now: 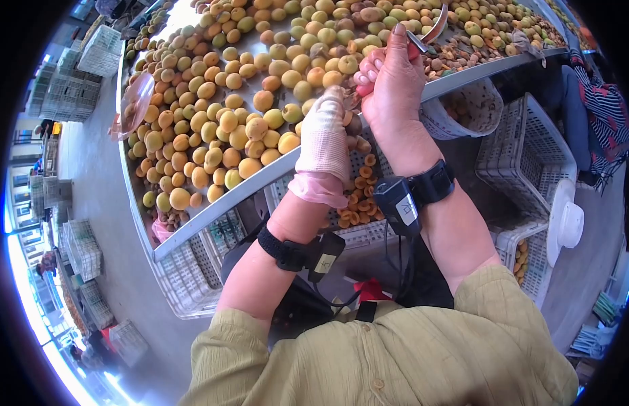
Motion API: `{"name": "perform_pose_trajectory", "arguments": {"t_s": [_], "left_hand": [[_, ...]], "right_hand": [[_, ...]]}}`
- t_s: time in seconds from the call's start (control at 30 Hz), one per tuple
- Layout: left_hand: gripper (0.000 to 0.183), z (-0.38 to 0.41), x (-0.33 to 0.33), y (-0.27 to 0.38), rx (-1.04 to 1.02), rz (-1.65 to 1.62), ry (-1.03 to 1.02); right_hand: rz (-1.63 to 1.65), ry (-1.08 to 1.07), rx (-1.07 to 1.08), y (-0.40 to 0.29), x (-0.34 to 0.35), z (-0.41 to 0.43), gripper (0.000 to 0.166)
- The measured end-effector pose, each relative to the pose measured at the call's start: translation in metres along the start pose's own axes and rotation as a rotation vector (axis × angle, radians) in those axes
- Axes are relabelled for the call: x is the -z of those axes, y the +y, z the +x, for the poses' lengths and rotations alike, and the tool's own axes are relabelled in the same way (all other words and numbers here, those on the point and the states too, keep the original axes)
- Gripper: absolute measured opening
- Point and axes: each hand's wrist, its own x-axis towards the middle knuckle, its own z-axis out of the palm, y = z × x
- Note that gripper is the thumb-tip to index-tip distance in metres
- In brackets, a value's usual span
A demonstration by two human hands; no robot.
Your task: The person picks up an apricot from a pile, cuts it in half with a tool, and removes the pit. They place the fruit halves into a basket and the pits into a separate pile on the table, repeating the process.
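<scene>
My left hand (322,134), in a pale knit glove with a pink cuff, is at the table's near edge. Its fingers curl around an apricot, of which only a small orange part (348,118) shows. Close beside it, my bare right hand (396,83) grips a red-handled knife with a curved blade (437,26) pointing away from me. Whole apricots (238,137) lie spread over the metal-rimmed table (213,222). Below my hands, a plastic crate (368,233) contains halved apricots (362,195).
Apricot stones (456,56) are heaped at the table's right. A white bucket (464,109) and a grey crate (528,152) stand below. A white hat (568,223) rests against a crate with apricots (521,261). Another person's patterned garment (601,111) appears at far right. Stacked crates (65,86) stand left.
</scene>
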Motion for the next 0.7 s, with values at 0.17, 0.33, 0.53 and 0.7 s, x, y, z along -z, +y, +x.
{"name": "perform_pose_trajectory", "arguments": {"t_s": [0.17,0.33,0.53,0.7], "left_hand": [[0.027,0.002,0.005,0.0,-0.088,0.187,-0.07],[0.024,-0.009,-0.009,0.013,0.115,0.082,0.011],[0.015,-0.002,0.018,0.017,0.37,-0.237,-0.336],[0.017,-0.006,-0.001,0.037,0.513,-0.584,0.038]], "right_hand": [[-0.221,-0.255,0.166,0.001,-0.011,-0.012,0.043],[-0.049,-0.174,-0.049,-0.001,0.004,0.002,0.043],[-0.053,-0.348,-0.099,0.001,-0.004,-0.006,0.042],[-0.025,-0.41,-0.026,-0.003,-0.006,0.009,0.037]]}}
